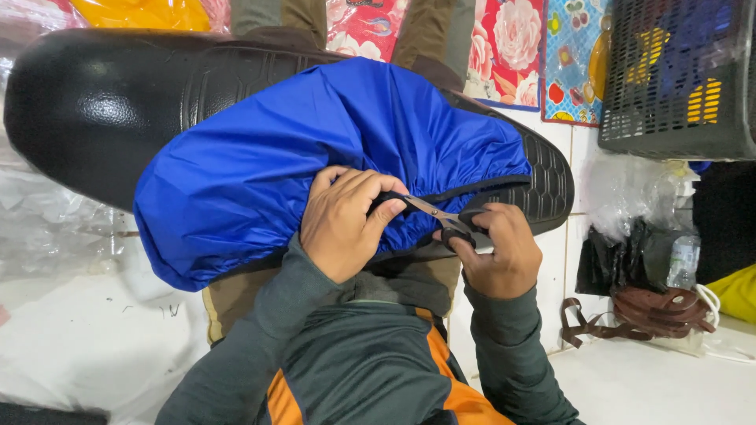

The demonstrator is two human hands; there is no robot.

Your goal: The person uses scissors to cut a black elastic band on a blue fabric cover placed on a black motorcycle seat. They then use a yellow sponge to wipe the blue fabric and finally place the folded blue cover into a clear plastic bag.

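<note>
A long black motorcycle seat [102, 102] lies across my lap, partly wrapped in a shiny blue fabric cover [315, 142] with a gathered black-edged hem. My left hand [342, 220] pinches the hem of the blue cover near its lower edge. My right hand [500, 252] grips black-handled scissors [441, 216], whose metal blades point left at the hem right beside my left fingers. The textured black end of the seat [547, 185] sticks out past the cover on the right.
A dark plastic crate [677, 86] stands at the upper right. Below it lie clear plastic bags [638, 189], black bags, brown straps [630, 315] and a yellow item. Flowered sheets [512, 39] hang behind. White plastic sheeting [87, 346] covers the left.
</note>
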